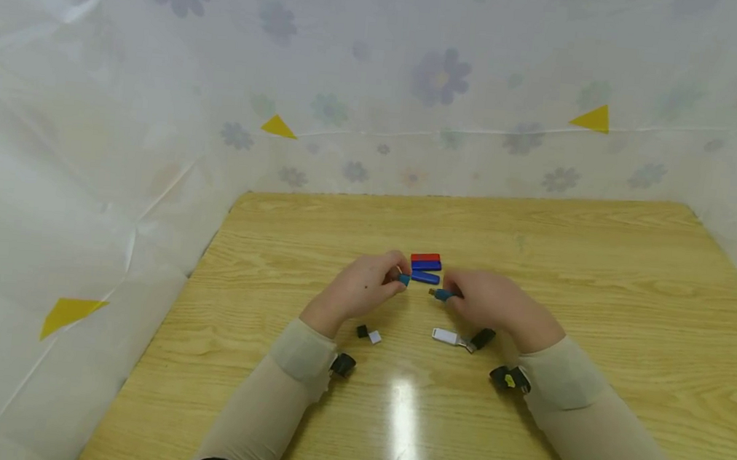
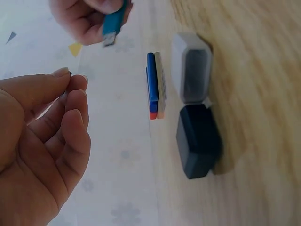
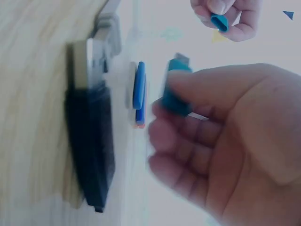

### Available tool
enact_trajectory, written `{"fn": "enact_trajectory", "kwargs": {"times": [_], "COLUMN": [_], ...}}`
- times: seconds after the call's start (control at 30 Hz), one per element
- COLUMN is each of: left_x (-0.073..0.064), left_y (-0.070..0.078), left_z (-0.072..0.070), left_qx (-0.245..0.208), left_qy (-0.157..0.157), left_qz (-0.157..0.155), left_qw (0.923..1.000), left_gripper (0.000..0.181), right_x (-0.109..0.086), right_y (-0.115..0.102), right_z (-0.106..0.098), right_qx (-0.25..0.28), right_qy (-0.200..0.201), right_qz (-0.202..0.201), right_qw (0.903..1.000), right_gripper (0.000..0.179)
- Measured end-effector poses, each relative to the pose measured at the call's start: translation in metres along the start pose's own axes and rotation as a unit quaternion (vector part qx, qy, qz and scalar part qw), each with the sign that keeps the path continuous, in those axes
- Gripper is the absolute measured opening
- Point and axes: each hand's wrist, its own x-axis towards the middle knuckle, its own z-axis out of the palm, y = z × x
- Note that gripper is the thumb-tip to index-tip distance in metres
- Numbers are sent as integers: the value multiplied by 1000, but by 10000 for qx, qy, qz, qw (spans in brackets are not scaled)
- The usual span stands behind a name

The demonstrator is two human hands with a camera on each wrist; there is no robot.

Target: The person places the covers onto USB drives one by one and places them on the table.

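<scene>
My left hand pinches a small teal cap between thumb and fingertips, its hollow end showing in the right wrist view. Facing it, my right hand grips a teal USB flash drive, whose bare metal plug points toward the left hand. A gap separates cap and drive. Closer to me lie an uncapped white flash drive and a black one, their metal plugs meeting. Left of them sit a black cap and a white cap, side by side.
Behind the hands, a red stick and two blue sticks, one in front, lie close together on the wooden table. A flowered sheet hangs behind the table's far edge.
</scene>
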Motion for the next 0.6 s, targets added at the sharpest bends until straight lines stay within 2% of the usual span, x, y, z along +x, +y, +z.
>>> {"fn": "enact_trajectory", "kwargs": {"times": [0.07, 0.3, 0.37, 0.6], "left_x": [0, 0, 0, 1], "left_y": [1, 2, 2, 1], "left_z": [0, -1, -1, -1], "left_qx": [-12, -217, -282, -290], "left_qy": [-4, 31, 8, 11], "left_qz": [18, -49, -75, -72], "left_qw": [10000, 9997, 9996, 9996], "left_gripper": [17, 19, 19, 21], "right_x": [1, 0, -2, -3], "right_y": [-1, -9, -12, -16], "right_z": [-1, -8, -11, -12], "right_qx": [289, 1255, 1406, 1446], "right_qy": [143, 384, 402, 437], "right_qz": [-118, -222, -232, -419], "right_qw": [9994, 9911, 9890, 9876], "right_gripper": [3, 18, 20, 18]}}
